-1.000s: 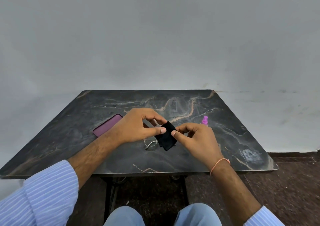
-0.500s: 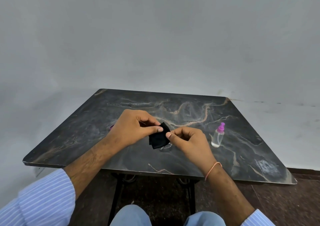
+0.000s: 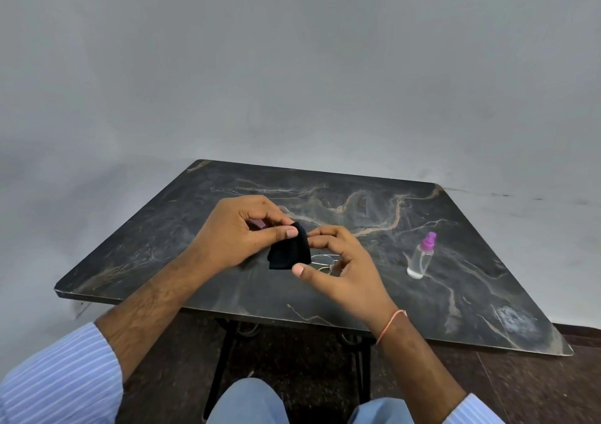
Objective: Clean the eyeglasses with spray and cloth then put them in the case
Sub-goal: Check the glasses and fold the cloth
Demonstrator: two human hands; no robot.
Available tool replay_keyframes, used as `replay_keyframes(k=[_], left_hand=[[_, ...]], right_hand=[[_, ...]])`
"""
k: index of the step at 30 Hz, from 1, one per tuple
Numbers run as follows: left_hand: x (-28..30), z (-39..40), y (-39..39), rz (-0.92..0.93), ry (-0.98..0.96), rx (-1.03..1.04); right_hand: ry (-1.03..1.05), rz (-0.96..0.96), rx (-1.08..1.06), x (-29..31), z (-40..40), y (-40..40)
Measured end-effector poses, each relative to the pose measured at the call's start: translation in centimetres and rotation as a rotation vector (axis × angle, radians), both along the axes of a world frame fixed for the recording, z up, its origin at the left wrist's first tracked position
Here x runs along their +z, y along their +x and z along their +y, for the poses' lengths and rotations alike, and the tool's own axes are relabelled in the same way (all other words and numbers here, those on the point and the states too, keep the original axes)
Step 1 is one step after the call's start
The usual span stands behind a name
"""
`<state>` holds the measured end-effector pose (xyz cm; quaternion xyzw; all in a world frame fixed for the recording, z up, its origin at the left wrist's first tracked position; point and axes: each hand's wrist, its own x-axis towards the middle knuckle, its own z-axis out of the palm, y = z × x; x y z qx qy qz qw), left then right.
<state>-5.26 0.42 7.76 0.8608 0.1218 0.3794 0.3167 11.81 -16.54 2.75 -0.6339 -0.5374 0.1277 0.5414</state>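
The left hand [image 3: 240, 231] pinches the upper edge of a folded black cloth [image 3: 288, 252] between thumb and fingers, over the middle of the dark marbled bench [image 3: 455, 293]. The cloth hangs down from that pinch and covers part of the glasses [image 3: 323, 262]. The right hand [image 3: 341, 270], at 3 o'clock from the cloth, curls loosely around the thin wire frame: its forefinger meets the cloth's right edge, its thumb sticks out below the cloth at 5 o'clock, and the lens rim shows between thumb and fingers. Whether the right fingers actually press on the frame cannot be told. A thin orange thread [image 3: 388, 324] circles the right wrist.

A sliver of a purplish case [image 3: 258, 223] shows beneath the left fingers, mostly hidden. A small clear spray [image 3: 421, 256] with a purple cap stands upright on the bench, well apart at 3 o'clock from the hands. Striped blue sleeves [image 3: 61, 378] are pushed up both forearms.
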Motion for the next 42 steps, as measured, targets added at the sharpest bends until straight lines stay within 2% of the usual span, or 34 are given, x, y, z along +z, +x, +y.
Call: replay_keyframes(k=[8,11,13,15,17,20,28,35,42], left_hand=[[-0.3,-0.4,-0.3,-0.048,-0.205,0.062],[-0.8,-0.3,-0.2,-0.008,-0.242,0.114],[-1.1,-0.6,-0.6,0.035,-0.231,0.126],[-1.4,-0.9,-1.2,0.075,-0.140,0.125],[-1.8,-1.4,-1.8,0.112,-0.095,0.085],[-2.7,-2.1,-2.0,0.162,-0.135,0.003],[-3.4,-1.2,-2.1,0.133,-0.224,-0.052],[-1.9,-1.0,-1.7,0.160,-0.393,0.027],[-1.1,-0.9,-2.1,0.089,-0.617,0.105]], right_hand=[[0.070,0.333,0.156,0.2,0.3,-1.2],[0.084,0.419,0.166,0.9,0.2,-1.7],[0.088,0.507,0.142,1.2,0.1,-1.9],[0.074,0.568,0.114,1.4,0.1,-1.8],[0.041,0.579,0.098,1.4,0.0,-1.6],[-0.032,0.546,0.100,1.4,0.0,-1.3],[-0.166,0.588,0.161,1.2,0.0,-0.9],[-0.161,0.739,0.126,0.7,1.0,-0.8],[-0.258,0.722,0.194,0.8,2.1,-0.9]])
